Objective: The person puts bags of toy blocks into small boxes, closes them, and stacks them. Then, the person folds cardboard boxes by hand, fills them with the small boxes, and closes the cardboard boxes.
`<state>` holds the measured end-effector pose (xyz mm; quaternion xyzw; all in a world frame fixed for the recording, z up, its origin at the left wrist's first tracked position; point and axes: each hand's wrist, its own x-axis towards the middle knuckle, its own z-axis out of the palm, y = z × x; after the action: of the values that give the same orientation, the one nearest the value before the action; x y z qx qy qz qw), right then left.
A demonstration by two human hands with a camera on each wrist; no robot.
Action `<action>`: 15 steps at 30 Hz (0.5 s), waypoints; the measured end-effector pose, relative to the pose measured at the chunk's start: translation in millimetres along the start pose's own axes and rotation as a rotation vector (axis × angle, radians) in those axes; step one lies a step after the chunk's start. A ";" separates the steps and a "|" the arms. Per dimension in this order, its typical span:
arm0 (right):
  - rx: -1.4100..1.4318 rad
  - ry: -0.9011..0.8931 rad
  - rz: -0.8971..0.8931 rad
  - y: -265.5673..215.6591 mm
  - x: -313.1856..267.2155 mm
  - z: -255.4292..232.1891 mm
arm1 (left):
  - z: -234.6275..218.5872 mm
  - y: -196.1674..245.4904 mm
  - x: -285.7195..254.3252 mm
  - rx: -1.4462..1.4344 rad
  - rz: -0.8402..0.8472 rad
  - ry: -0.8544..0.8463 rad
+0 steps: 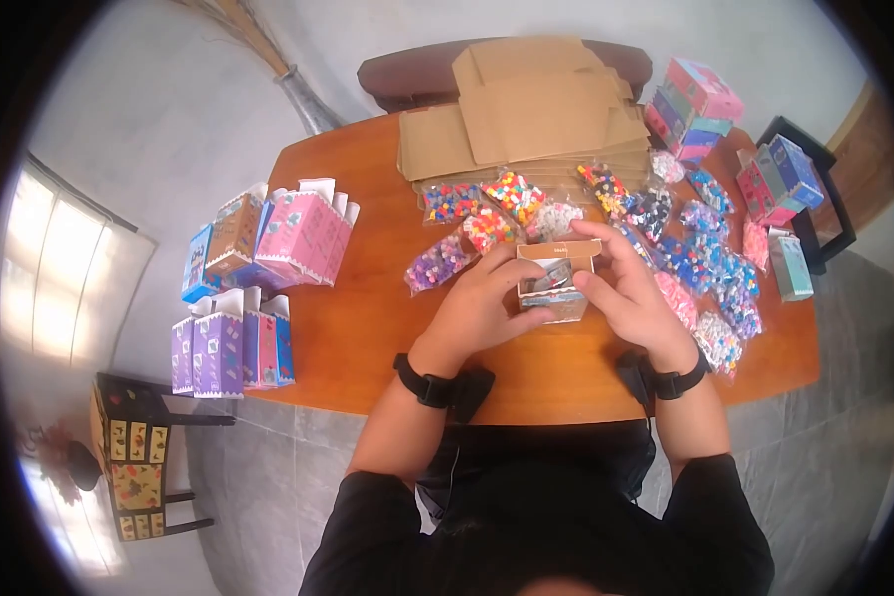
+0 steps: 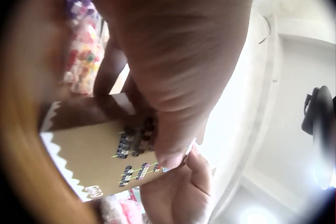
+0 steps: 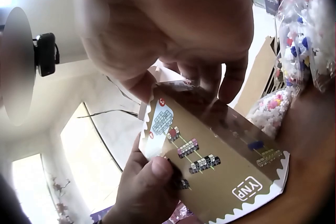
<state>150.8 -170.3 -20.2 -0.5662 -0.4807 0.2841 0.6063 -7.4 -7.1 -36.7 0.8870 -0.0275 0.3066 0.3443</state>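
Note:
A small brown box (image 1: 556,305) with white scalloped edges and bead pictures stands near the table's front edge, its top open with something inside. My left hand (image 1: 479,307) grips its left side, the thumb on the near face; the left wrist view shows that thumb on the brown panel (image 2: 89,153). On the right side my right hand (image 1: 634,303) holds the box at its top edge, thumb near the opening and fingers behind. In the right wrist view the brown panel (image 3: 210,155) faces the camera, below the right hand (image 3: 173,29).
Bags of colored beads (image 1: 705,258) spread across the middle and right of the table (image 1: 368,338). Flat cardboard (image 1: 536,109) lies at the back. Printed boxes stand at the left (image 1: 219,343) and right (image 1: 785,179).

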 end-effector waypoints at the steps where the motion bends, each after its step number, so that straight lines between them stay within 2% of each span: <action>1: 0.003 0.000 0.005 0.9 -0.1 -0.7 | -3.2 5.9 0.9 0.042 -0.003 0.005; 3: -0.033 -0.076 -0.112 3.2 0.1 -2.9 | -9.2 17.1 4.5 0.086 -0.008 0.003; 5: -0.024 -0.106 -0.048 -3.2 -1.7 -5.9 | -12.5 25.9 6.9 0.417 -0.045 -0.110; 7: -0.018 -0.147 0.012 -5.4 -3.2 -5.8 | -7.5 30.3 6.3 0.459 -0.081 -0.104; 9: -0.012 -0.155 -0.068 -5.5 -2.5 -4.0 | -5.9 33.9 8.4 0.508 -0.106 -0.098; 12: -0.101 -0.157 -0.092 -6.9 -2.5 -5.2 | -4.4 36.9 12.4 0.527 -0.144 -0.110; 15: -0.018 -0.137 -0.079 -0.1 -2.5 -5.4 | -4.1 34.1 14.9 0.492 -0.195 -0.185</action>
<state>154.7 -174.8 -20.1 -0.5313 -0.5456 0.2937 0.5777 -6.4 -28.0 -5.6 0.9665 0.1020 0.1872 0.1428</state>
